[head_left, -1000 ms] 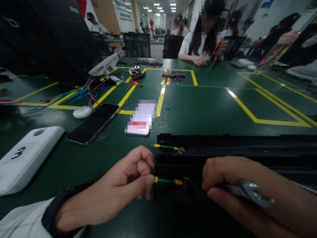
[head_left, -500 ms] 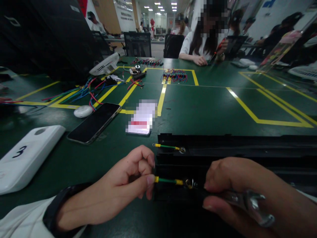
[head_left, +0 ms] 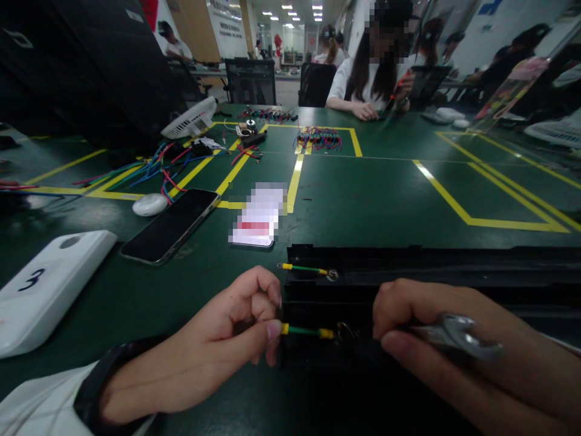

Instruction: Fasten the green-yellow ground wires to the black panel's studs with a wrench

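My left hand (head_left: 245,330) pinches the free end of a short green wire (head_left: 304,331) with yellow sleeves. The wire's other end meets a ring terminal and fastener (head_left: 345,333) on the near black channel (head_left: 313,357). Between thumb and fingers, my right hand (head_left: 422,327) grips a metal wrench (head_left: 454,334). Its open jaw points right and towards me, while the far end of the wrench is hidden by the fingers or lost in the dark channel. A second green wire (head_left: 306,268) is fastened to the black channel (head_left: 454,266) behind.
Left of my hands lie a white power bank (head_left: 54,284) marked 3, a black phone (head_left: 172,227) and a lit phone (head_left: 259,215). Loose coloured wires (head_left: 158,163) and a wire bundle (head_left: 320,139) are farther back. Across the table sits a person (head_left: 363,85) holding a red tool.
My right hand has turned the wrench, so its free jaw has swung upward and away from me. My left hand keeps its hold on the wire.
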`<state>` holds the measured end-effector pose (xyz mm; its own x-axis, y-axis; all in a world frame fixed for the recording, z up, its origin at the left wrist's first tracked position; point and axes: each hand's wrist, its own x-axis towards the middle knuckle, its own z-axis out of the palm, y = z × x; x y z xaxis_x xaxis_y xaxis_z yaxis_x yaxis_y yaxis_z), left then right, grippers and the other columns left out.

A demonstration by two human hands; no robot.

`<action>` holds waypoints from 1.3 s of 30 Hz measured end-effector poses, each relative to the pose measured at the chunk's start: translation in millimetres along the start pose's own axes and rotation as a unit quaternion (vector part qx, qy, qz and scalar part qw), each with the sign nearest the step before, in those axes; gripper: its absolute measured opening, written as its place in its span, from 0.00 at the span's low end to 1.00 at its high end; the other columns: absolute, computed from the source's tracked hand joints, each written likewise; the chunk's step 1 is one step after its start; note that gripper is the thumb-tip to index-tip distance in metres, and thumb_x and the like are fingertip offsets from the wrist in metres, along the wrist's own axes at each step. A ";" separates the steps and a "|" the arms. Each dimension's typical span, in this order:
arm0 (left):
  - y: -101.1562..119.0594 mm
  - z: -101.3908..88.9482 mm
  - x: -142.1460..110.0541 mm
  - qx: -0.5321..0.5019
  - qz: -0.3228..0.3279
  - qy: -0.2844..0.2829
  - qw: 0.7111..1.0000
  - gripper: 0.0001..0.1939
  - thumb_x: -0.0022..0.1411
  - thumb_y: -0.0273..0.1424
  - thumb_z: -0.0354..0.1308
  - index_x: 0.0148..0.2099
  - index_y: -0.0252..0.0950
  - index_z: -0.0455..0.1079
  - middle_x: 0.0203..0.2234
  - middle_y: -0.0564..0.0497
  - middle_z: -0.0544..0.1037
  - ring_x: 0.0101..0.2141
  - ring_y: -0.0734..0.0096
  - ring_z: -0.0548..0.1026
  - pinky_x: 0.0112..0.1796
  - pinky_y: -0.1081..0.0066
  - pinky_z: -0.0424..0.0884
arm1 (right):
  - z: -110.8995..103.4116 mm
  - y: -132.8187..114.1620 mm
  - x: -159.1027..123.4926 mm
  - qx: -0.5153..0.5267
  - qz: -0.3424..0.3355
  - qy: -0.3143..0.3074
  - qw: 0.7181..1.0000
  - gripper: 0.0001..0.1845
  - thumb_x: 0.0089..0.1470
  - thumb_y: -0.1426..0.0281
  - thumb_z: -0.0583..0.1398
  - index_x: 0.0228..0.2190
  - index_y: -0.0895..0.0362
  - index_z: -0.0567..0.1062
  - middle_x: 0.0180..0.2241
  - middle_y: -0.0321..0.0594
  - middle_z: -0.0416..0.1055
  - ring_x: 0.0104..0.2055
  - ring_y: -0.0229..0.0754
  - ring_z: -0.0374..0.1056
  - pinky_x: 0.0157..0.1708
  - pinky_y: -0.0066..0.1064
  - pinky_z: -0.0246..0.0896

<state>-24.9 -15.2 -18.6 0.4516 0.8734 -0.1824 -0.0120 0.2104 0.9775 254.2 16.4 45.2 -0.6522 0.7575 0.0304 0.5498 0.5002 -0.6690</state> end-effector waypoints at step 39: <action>3.6 3.0 -0.5 -0.005 -0.006 -0.001 1.000 0.04 0.73 0.27 0.54 0.47 0.40 0.61 0.27 0.58 0.75 0.27 0.76 0.70 0.29 0.76 0.64 | 1.9 -5.9 -2.0 -0.016 -0.013 0.070 0.997 0.09 0.61 0.64 0.61 0.28 0.50 0.73 0.23 0.33 0.72 0.24 0.40 0.71 0.22 0.28 0.67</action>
<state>-22.5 -16.2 -14.6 0.4542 0.8695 -0.1943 -0.0160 0.2260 0.9740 251.2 11.1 47.7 -0.5880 0.7943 0.1528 0.5511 0.5316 -0.6432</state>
